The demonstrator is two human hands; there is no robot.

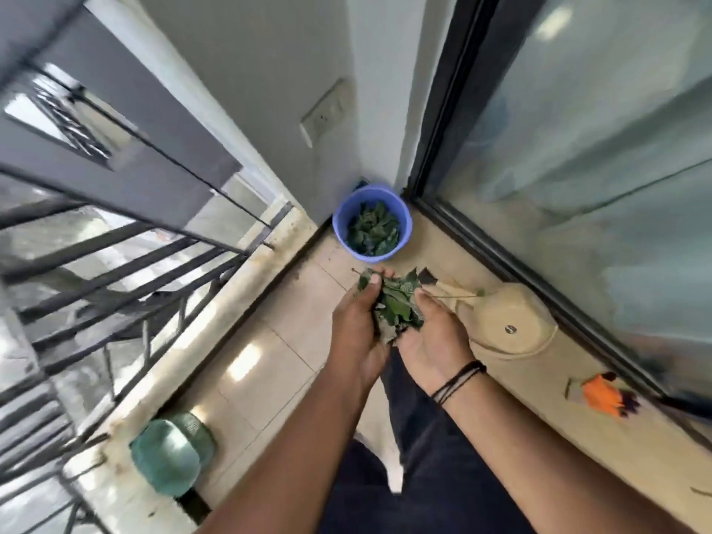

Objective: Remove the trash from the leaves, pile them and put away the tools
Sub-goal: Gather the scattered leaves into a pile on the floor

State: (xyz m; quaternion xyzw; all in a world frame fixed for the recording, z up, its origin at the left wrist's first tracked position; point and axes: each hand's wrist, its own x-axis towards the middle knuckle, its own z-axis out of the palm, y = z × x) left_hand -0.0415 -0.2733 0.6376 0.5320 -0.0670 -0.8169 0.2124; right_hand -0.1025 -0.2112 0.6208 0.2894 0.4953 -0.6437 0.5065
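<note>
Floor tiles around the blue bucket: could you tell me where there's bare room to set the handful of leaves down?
Bare tile lies between the railing kerb and the hands, below the blue bucket. Right of the hands it is crowded: a beige dustpan, then an orange glove by the glass door. Both hands, left and right, hold the leaves.

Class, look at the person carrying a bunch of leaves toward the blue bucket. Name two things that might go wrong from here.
1. Both hands, left hand and right hand, only cup the loose leaves, so some may drop onto the floor tiles before reaching the bucket.
2. The cream dustpan lies close beside the path and may trip the person.
</note>
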